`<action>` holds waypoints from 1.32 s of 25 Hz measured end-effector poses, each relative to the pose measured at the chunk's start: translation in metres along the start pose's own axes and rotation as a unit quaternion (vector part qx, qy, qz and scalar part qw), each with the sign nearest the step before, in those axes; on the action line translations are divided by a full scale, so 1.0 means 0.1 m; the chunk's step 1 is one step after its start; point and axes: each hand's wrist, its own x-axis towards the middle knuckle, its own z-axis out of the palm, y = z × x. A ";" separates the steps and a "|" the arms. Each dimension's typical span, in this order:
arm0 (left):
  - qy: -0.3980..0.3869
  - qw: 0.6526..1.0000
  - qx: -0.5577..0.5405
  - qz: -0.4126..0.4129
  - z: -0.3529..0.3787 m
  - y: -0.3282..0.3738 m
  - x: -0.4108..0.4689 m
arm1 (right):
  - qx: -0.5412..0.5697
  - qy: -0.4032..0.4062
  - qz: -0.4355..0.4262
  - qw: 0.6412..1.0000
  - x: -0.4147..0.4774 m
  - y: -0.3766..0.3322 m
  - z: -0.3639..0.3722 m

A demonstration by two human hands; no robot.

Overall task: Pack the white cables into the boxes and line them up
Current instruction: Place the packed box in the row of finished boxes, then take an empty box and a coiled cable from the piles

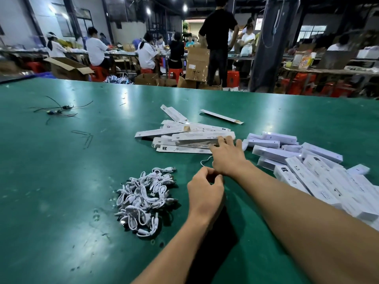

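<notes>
A heap of several short white cables (146, 198) lies on the green table in front of me, to the left. Several flat, unfolded white boxes (184, 136) are stacked loosely in the middle. My right hand (226, 155) reaches onto the near end of that stack and its fingertips touch the top flat box. My left hand (205, 190) is curled just below it and seems to pinch one thin white cable (206, 160), whose loop shows between the two hands. Several packed white boxes (315, 169) lie in a loose row at the right.
The green table (61, 181) stretches far to the left. Dark wires with small parts (59, 110) lie at the far left. One flat box (221, 116) lies apart beyond the stack. Behind the table's far edge are several workers, cardboard cartons and red stools.
</notes>
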 end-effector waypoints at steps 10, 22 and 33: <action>-0.010 1.000 0.018 0.009 -0.01 0.02 -0.02 | 0.123 0.044 0.001 0.991 0.01 -0.02 0.06; -0.014 0.999 0.027 0.016 0.00 -0.02 -0.05 | 0.105 0.125 -0.119 0.979 -0.30 0.09 -0.10; -0.006 0.961 -0.239 -0.142 -0.04 0.04 0.05 | 0.513 0.109 0.058 0.850 -0.52 0.29 -0.29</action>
